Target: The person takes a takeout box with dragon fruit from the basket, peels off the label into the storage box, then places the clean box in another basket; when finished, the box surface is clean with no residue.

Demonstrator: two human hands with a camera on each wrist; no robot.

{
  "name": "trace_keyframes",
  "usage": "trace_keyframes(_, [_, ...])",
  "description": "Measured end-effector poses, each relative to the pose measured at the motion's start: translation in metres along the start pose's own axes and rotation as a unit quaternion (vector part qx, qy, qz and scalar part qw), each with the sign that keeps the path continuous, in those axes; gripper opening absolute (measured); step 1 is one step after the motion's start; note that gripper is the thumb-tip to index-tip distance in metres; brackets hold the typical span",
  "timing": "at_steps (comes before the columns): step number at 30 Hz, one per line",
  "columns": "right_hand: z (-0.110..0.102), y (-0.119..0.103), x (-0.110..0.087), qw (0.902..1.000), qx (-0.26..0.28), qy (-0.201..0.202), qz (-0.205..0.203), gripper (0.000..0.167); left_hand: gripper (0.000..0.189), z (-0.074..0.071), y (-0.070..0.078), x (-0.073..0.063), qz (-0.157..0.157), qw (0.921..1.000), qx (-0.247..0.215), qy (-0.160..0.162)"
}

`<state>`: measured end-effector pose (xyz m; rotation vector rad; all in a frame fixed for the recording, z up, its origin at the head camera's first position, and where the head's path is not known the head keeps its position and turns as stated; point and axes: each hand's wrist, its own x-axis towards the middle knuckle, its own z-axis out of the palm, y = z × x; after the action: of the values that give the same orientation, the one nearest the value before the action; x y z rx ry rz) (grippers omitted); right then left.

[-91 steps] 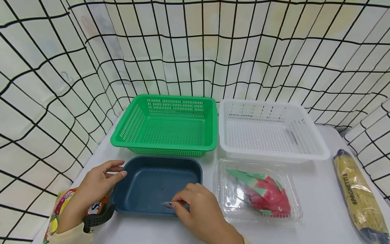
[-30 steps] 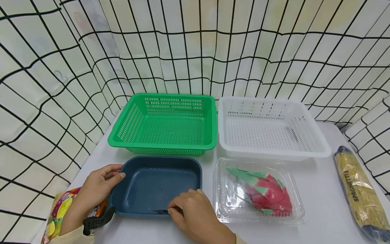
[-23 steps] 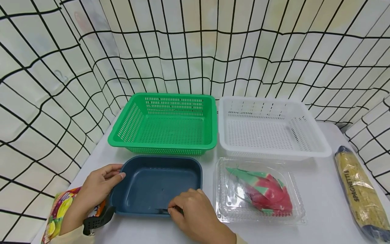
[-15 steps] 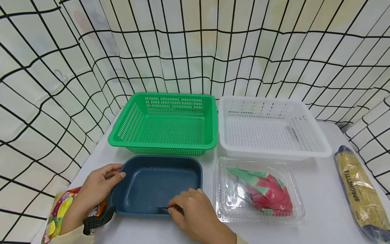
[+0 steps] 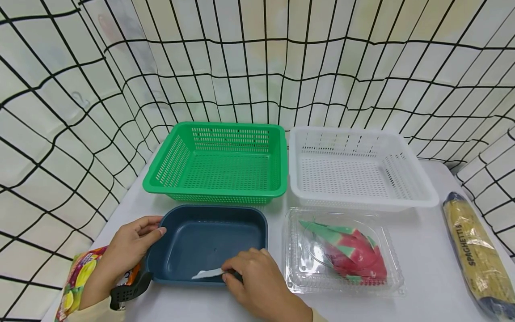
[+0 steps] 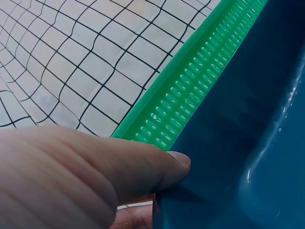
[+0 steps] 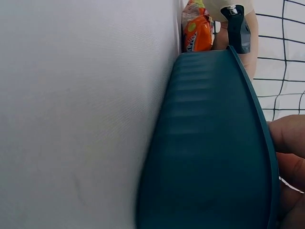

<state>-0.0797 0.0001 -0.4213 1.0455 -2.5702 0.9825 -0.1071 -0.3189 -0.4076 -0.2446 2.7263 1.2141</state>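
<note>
Slim blade-like tool (image 5: 210, 273) sits at the inner side of the near edge of the blue tray (image 5: 201, 239); contact with the tray floor, can't tell. Long axis roughly parallel to that near edge, slightly skewed; narrow tip points left, toward the tray's near-left corner, other end under the right hand (image 5: 255, 279). Right hand pinches it between thumb and curled fingers, at the tray's near-right corner. Left hand (image 5: 132, 241) grips the tray's left edge, thumb over the rim, fingers outside. Snack bag (image 5: 86, 273) at the left edge of the table (image 5: 169, 304), partly behind the left forearm. Green basket (image 5: 223, 197) and white basket (image 5: 364, 201) side by side toward the table's far edge. Clear container (image 5: 295, 268) just beside the tray's right edge. Spaghetti pack (image 5: 476, 255) along the table's right edge.
</note>
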Motion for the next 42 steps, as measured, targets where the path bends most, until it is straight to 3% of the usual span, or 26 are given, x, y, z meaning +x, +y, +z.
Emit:
trace_keyframes(15, [0.001,-0.001,0.001,0.999,0.034,0.023,0.016,0.01,0.056,0.0,0.001,0.0,0.006,1.0,-0.001,0.0])
trace_keyframes(29, [0.003,0.001,0.0,0.9988,0.027,0.04,-0.005,0.008,0.059,0.0,0.0,0.001,0.004,0.9999,0.017,0.002])
trace_keyframes(37, [-0.008,0.003,-0.003,0.997,0.038,0.055,-0.038,0.025,0.061,0.0,0.001,-0.006,0.018,0.9997,0.011,0.012])
trace_keyframes(42, [-0.028,0.001,-0.009,0.9961,0.015,0.074,-0.047,0.038,0.061,-0.001,0.006,-0.009,0.051,0.9976,0.014,0.046])
